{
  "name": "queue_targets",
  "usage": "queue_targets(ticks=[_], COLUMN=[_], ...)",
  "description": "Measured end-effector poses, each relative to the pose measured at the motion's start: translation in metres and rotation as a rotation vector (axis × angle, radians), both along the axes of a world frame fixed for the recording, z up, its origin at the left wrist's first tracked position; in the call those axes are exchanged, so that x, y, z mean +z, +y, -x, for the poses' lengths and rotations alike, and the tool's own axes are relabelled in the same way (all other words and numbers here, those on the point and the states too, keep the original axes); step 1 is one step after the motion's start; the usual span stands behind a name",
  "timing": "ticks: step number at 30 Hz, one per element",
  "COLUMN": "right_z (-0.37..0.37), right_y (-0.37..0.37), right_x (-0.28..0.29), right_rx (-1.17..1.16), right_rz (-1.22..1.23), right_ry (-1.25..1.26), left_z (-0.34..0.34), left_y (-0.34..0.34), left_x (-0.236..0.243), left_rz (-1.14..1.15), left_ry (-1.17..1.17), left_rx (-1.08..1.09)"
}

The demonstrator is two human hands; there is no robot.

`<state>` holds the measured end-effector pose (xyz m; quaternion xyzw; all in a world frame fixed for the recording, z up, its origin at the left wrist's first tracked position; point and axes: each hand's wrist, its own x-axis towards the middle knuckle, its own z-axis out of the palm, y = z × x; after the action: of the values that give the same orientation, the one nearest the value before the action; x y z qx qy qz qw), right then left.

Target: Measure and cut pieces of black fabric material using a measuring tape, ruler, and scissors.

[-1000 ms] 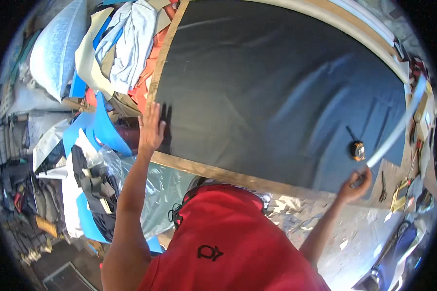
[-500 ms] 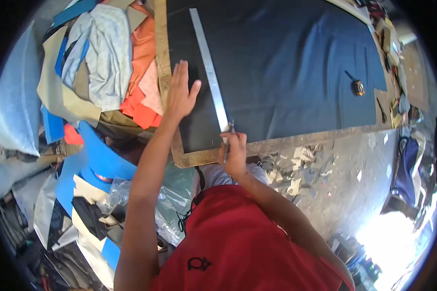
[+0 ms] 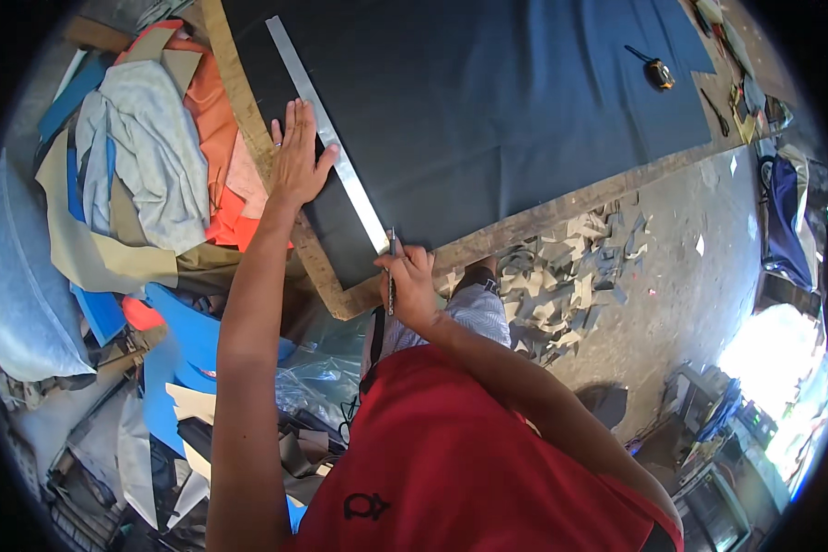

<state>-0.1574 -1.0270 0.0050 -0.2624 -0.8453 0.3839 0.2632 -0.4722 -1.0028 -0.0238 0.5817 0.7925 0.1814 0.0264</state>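
My left hand [image 3: 299,156] lies palm down with fingers stretched out, near the left edge of a black sheet [image 3: 488,110], its thumb at the edge of a long silver straightedge [image 3: 304,92]. My right hand [image 3: 412,283] grips a thin pen-like tool [image 3: 392,294] at the straightedge's near end; whether it also holds the straightedge is unclear. The sheet covers a wooden board [image 3: 543,205]. A tape measure [image 3: 657,74] rests on the sheet at the upper right, and dark scissors [image 3: 716,109] lie near its right edge.
Piled fabrics [image 3: 138,156] and a pale cushion [image 3: 32,276] crowd the left, above blue pieces [image 3: 170,396] and plastic wrap [image 3: 317,368]. Scraps [image 3: 561,285] litter the concrete floor [image 3: 672,239] below the board. A navy bundle [image 3: 784,216] stands at the right.
My right hand and the straightedge have moved from the right to the sheet's left side, the straightedge now lying lengthwise. My left hand has shifted along the left edge onto the sheet beside it.
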Motion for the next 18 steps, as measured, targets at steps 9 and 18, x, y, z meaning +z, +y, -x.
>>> queue_targets(ticks=[9,18], right_z=[0.000,-0.053], right_y=[0.000,-0.006], right_x=[0.003,0.022], right_rx=[-0.019,0.036], right_rz=[-0.045,0.089], right_ry=[-0.003,-0.018], left_z=[-0.004,0.002], left_y=[0.002,0.003], left_x=[-0.005,-0.012], left_rz=[-0.008,-0.062], left_ry=[0.110,0.145], left_rx=[0.014,0.027])
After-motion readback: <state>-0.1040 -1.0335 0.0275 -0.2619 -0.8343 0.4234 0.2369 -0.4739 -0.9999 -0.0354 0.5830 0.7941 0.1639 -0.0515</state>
